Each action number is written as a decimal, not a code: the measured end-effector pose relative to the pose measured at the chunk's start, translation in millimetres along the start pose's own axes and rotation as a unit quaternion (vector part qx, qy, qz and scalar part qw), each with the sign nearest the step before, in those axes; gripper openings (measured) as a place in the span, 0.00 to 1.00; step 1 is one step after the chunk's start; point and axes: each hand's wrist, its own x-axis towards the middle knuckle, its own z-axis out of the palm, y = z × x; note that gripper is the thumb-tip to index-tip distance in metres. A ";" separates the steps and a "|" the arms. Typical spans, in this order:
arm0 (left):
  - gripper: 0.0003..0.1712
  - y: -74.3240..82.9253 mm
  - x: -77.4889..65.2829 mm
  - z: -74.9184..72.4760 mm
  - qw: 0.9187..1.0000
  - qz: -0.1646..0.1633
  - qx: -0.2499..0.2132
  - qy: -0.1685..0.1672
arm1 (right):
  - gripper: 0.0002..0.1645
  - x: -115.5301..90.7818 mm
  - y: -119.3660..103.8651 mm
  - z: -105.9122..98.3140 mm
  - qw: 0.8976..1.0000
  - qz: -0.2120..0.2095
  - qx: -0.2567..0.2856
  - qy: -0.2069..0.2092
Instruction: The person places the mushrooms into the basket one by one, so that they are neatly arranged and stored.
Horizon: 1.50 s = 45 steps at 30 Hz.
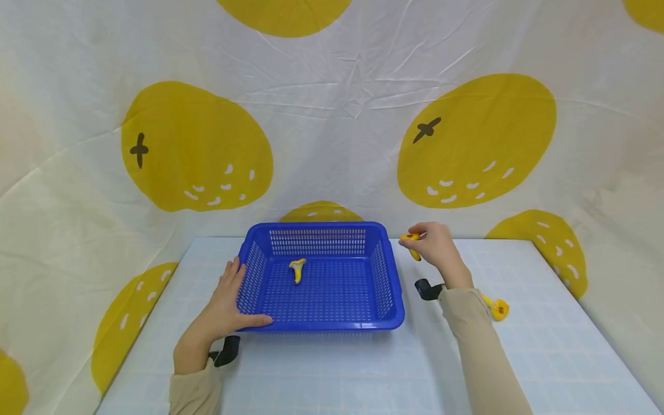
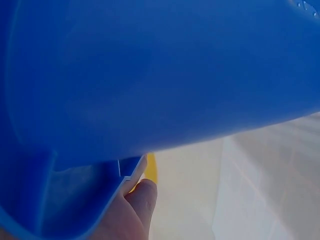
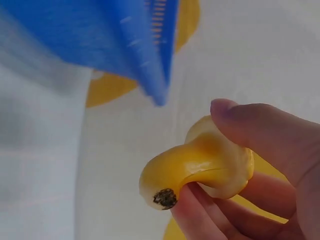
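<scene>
My right hand (image 1: 433, 245) pinches a yellow mushroom (image 3: 195, 165) between thumb and fingers, just right of the basket's rim. In the right wrist view its curved stem ends in a dark tip and points away from the palm. The left hand (image 1: 228, 302) rests at the near left corner of the blue plastic basket (image 1: 332, 327), thumb along the front rim and straight fingers against the left side. Inside the basket lies another yellow mushroom (image 1: 298, 270), its pale cap towards the back.
A third yellow mushroom (image 1: 499, 309) lies on the light blue checked table (image 1: 342, 374), partly hidden behind the right sleeve (image 1: 477, 346). Behind the table hangs a white cloth (image 1: 332, 144) printed with large yellow fruit.
</scene>
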 end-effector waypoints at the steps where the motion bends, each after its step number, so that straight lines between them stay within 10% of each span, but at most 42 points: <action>1: 0.77 0.0 0.0 -0.2 1.000 0.001 0.000 0.001 | 0.27 0.4 -4.2 -1.2 1.000 -0.002 0.002 0.008; 12: 0.78 1.2 0.0 -0.3 1.000 0.001 -0.008 0.001 | 0.28 10.4 -46.9 6.9 0.997 -0.005 0.066 0.030; 28: 0.79 3.7 -0.9 -0.8 1.000 0.003 -0.010 -0.003 | 0.22 23.8 -68.0 90.8 0.974 0.013 0.225 -0.022; 45: 0.78 2.4 0.1 -0.2 1.000 -0.001 -0.009 0.001 | 0.21 31.6 -81.6 142.5 0.976 0.034 0.212 -0.037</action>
